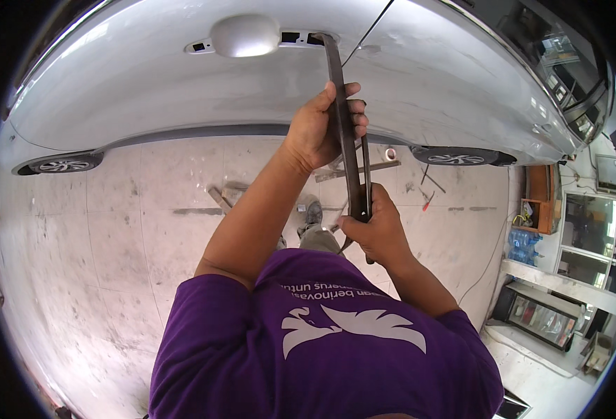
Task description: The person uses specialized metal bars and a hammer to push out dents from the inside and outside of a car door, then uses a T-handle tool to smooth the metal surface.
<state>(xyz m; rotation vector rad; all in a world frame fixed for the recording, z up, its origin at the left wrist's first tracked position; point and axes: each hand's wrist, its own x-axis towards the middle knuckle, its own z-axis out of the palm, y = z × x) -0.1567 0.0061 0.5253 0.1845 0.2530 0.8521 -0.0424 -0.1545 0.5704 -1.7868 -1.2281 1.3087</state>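
Observation:
A long, dark, flat metal lever bar (345, 126) slants across the middle, with a thinner dark rod (366, 157) alongside its lower half. Its upper end meets the silver car door (182, 84) at the rightmost opening of the handle recess; whether the tip goes inside is hard to see. Beside that opening sits a rounded silver handle cup (245, 36). My left hand (316, 129) is closed around the bar's middle, thumb on the near side and fingertips showing past it. Lower down, my right hand (379, 229) grips the bar's near end, close to my chest.
The car's two wheels (63, 163) (455, 156) rest on a stained tile floor (140, 230). Wooden pieces (357, 172) and a thin red-tipped tool (428, 201) lie near the car. At right stand a wooden cabinet (544, 199), blue water bottles (523, 246) and a glass-fronted case (540, 315).

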